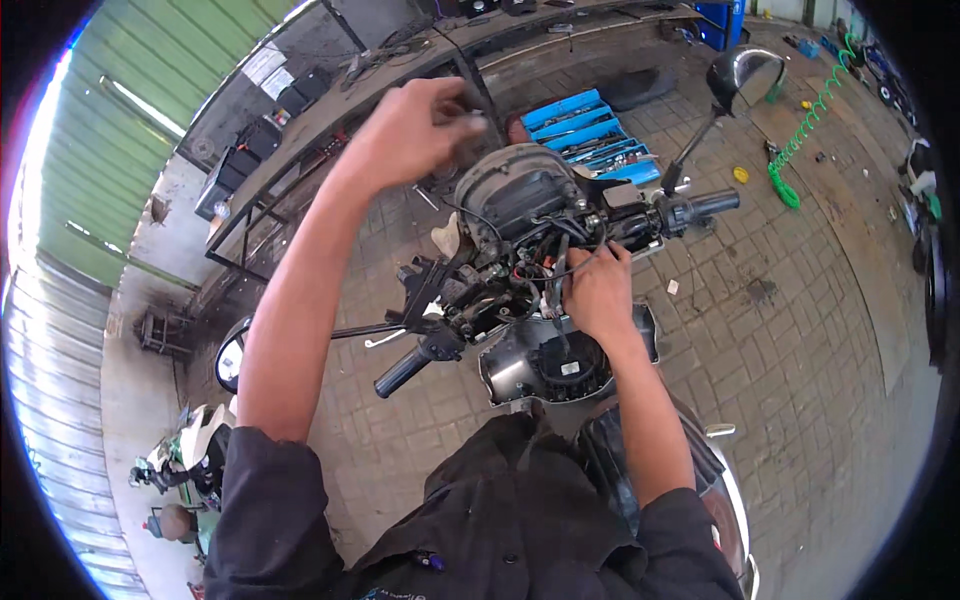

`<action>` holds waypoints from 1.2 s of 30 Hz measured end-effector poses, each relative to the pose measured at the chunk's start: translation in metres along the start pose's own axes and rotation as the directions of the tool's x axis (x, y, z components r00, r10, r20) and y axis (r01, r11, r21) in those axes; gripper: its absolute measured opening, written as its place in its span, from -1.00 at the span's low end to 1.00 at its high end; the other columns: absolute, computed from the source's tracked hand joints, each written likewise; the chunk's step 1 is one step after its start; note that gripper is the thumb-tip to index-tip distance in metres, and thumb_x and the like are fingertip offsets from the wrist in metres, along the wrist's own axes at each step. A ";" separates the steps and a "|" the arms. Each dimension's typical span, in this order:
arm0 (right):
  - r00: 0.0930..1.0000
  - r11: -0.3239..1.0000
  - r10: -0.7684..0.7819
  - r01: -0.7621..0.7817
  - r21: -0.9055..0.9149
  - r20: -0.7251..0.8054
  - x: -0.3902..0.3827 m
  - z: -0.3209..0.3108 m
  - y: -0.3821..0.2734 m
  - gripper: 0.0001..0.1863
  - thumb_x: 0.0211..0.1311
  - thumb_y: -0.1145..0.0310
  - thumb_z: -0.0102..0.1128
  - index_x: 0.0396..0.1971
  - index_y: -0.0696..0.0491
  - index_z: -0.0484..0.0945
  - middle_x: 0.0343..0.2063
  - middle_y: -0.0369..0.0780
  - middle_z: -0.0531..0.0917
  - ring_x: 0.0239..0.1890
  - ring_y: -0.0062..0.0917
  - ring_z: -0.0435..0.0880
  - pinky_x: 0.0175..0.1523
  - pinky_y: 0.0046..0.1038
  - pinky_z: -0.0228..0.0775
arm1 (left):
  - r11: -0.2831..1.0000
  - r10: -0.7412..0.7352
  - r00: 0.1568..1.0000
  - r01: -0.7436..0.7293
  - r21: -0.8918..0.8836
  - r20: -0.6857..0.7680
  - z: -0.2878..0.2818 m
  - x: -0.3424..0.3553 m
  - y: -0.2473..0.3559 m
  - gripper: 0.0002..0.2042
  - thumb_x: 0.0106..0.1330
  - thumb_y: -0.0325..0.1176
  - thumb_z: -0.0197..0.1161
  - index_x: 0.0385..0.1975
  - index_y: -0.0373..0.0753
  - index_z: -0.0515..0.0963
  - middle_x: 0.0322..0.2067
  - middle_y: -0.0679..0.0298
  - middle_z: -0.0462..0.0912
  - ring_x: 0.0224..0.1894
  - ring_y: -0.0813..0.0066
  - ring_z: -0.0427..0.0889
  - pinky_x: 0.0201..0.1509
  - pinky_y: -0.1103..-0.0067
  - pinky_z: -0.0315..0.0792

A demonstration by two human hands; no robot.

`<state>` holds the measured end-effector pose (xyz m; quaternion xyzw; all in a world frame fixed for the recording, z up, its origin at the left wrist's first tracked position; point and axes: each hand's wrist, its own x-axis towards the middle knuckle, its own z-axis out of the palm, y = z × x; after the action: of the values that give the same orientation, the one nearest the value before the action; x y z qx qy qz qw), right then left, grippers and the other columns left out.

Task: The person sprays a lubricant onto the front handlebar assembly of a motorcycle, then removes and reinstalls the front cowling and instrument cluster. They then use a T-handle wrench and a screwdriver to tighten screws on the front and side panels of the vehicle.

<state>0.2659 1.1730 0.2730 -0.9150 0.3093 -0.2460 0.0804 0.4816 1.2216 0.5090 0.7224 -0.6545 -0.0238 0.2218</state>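
In front of me stands a motor scooter with its front stripped, wires and brackets bare around the handlebar [403,370]. My left hand [405,135] is raised above and left of the dark round headlight housing [520,185]. Its fingers are curled and smeared by motion, so I cannot tell whether it holds anything. Down among the wiring [540,268], just inside the right grip [712,203], is my right hand [600,288]. Its fingers are bent and closed at the cables; what they pinch is hidden. Below the wires sits an uncovered dark panel [570,365].
A blue fold-out toolbox [580,130] with several tools lies on the paved floor beyond the scooter. A long workbench [365,85] runs along the back left. The right mirror [745,75] sticks up on its stalk. A green coiled hose [785,170] hangs at the right.
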 end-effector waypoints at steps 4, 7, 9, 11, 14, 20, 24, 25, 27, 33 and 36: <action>1.000 0.999 0.014 -0.015 -0.040 -0.005 -0.001 -0.002 0.001 -0.79 0.14 0.20 0.16 -0.38 0.04 0.54 -0.46 -0.18 0.67 -0.17 -0.31 0.60 0.20 -0.17 0.18 | 0.802 0.021 0.966 0.137 -0.581 0.257 0.044 -0.014 0.067 -0.72 0.38 -0.35 0.21 0.01 -0.33 0.50 -0.25 0.37 0.62 -0.24 0.66 0.59 -0.21 0.57 0.51; 0.999 1.000 0.018 -0.019 -0.018 -0.033 -0.004 0.001 0.006 -0.81 0.15 0.22 0.15 -0.38 0.03 0.55 -0.47 -0.18 0.67 -0.18 -0.31 0.60 0.20 -0.17 0.18 | 0.897 -0.014 0.941 0.161 -0.411 0.339 0.080 -0.028 0.076 -0.73 0.28 -0.39 0.26 -0.03 -0.26 0.56 -0.31 0.13 0.65 -0.27 0.42 0.59 -0.17 0.47 0.48; 0.999 0.999 0.006 -0.005 0.031 -0.042 -0.002 -0.001 0.000 -0.83 0.14 0.25 0.13 -0.37 0.03 0.55 -0.47 -0.18 0.67 -0.18 -0.32 0.61 0.20 -0.17 0.18 | 0.991 0.065 0.978 -0.041 -0.127 0.199 0.121 -0.043 0.038 -0.74 0.21 -0.44 0.25 -0.10 -0.27 0.60 -0.31 -0.08 0.62 -0.22 0.10 0.62 -0.12 0.33 0.47; 1.000 1.000 -0.014 0.014 0.005 -0.010 -0.002 -0.004 0.002 -0.85 0.12 0.29 0.12 -0.38 0.03 0.56 -0.48 -0.19 0.67 -0.19 -0.32 0.61 0.21 -0.17 0.18 | 0.997 0.076 0.990 -0.072 -0.039 0.121 0.152 -0.058 0.014 -0.76 0.17 -0.46 0.24 -0.15 -0.28 0.62 -0.28 -0.15 0.61 -0.15 -0.10 0.59 -0.09 0.25 0.45; 0.999 1.000 -0.012 0.014 0.027 -0.040 -0.003 0.003 0.005 -0.85 0.05 0.37 0.11 -0.36 0.05 0.57 -0.51 -0.18 0.67 -0.20 -0.31 0.61 0.21 -0.16 0.20 | 0.990 -0.088 0.986 0.102 -0.098 0.140 0.173 -0.073 0.006 -0.71 0.14 -0.49 0.22 -0.10 -0.31 0.58 -0.24 -0.11 0.63 -0.09 -0.12 0.58 -0.03 0.23 0.44; 1.000 0.996 0.024 -0.024 0.091 -0.006 -0.001 -0.003 0.004 -0.79 -0.08 0.43 0.19 -0.35 0.07 0.59 -0.51 -0.17 0.67 -0.22 -0.29 0.62 0.21 -0.17 0.21 | 0.986 -0.162 0.976 0.165 -0.011 0.142 0.175 -0.076 0.004 -0.66 0.11 -0.51 0.21 -0.06 -0.35 0.53 -0.21 -0.11 0.64 -0.07 -0.10 0.59 0.03 0.25 0.44; 0.999 0.993 0.048 -0.046 0.110 -0.021 -0.001 -0.001 0.006 -0.80 -0.10 0.45 0.21 -0.37 0.06 0.61 -0.50 -0.17 0.68 -0.22 -0.29 0.62 0.21 -0.18 0.21 | 0.964 -0.212 0.965 0.232 -0.128 0.153 0.179 -0.077 0.001 -0.71 0.16 -0.45 0.24 -0.11 -0.37 0.55 -0.21 -0.09 0.66 -0.07 -0.08 0.60 0.03 0.27 0.44; 0.998 0.992 0.056 -0.054 0.110 -0.015 -0.001 -0.001 0.007 -0.80 -0.10 0.45 0.20 -0.37 0.06 0.62 -0.50 -0.17 0.68 -0.22 -0.29 0.63 0.21 -0.18 0.21 | 0.958 -0.222 0.961 0.247 -0.148 0.168 0.179 -0.075 0.001 -0.72 0.17 -0.43 0.25 -0.12 -0.37 0.56 -0.21 -0.09 0.66 -0.07 -0.07 0.61 0.03 0.28 0.45; 0.998 0.990 0.053 -0.048 0.136 -0.035 -0.001 -0.002 0.006 -0.79 -0.09 0.44 0.21 -0.36 0.07 0.64 -0.49 -0.17 0.69 -0.21 -0.30 0.63 0.21 -0.19 0.21 | 0.947 -0.237 0.954 0.269 -0.175 0.182 0.180 -0.075 0.002 -0.74 0.20 -0.39 0.25 -0.15 -0.37 0.58 -0.22 -0.09 0.66 -0.08 -0.08 0.61 0.01 0.28 0.45; 0.998 0.992 0.063 -0.061 0.111 -0.016 -0.001 0.000 0.004 -0.68 -0.06 0.42 0.22 -0.22 0.10 0.68 -0.42 -0.14 0.70 -0.16 -0.32 0.62 0.24 -0.21 0.20 | 0.935 -0.303 0.943 0.322 -0.150 0.135 0.174 -0.076 0.012 -0.79 0.22 -0.38 0.22 -0.19 -0.31 0.61 -0.28 -0.12 0.64 -0.11 -0.11 0.60 -0.01 0.28 0.45; 0.997 0.992 0.068 -0.070 0.104 0.020 0.000 -0.005 0.001 -0.67 -0.06 0.43 0.21 -0.21 0.10 0.68 -0.41 -0.14 0.71 -0.16 -0.32 0.61 0.25 -0.21 0.21 | 0.959 -0.242 0.970 0.244 -0.144 0.029 0.184 -0.083 0.002 -0.79 0.19 -0.42 0.20 -0.19 -0.30 0.61 -0.28 -0.11 0.63 -0.12 -0.09 0.60 -0.03 0.29 0.46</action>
<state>0.2629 1.1717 0.2773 -0.9003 0.3268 -0.2517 0.1392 0.4078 1.2474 0.3231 0.7788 -0.5586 -0.1030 0.2660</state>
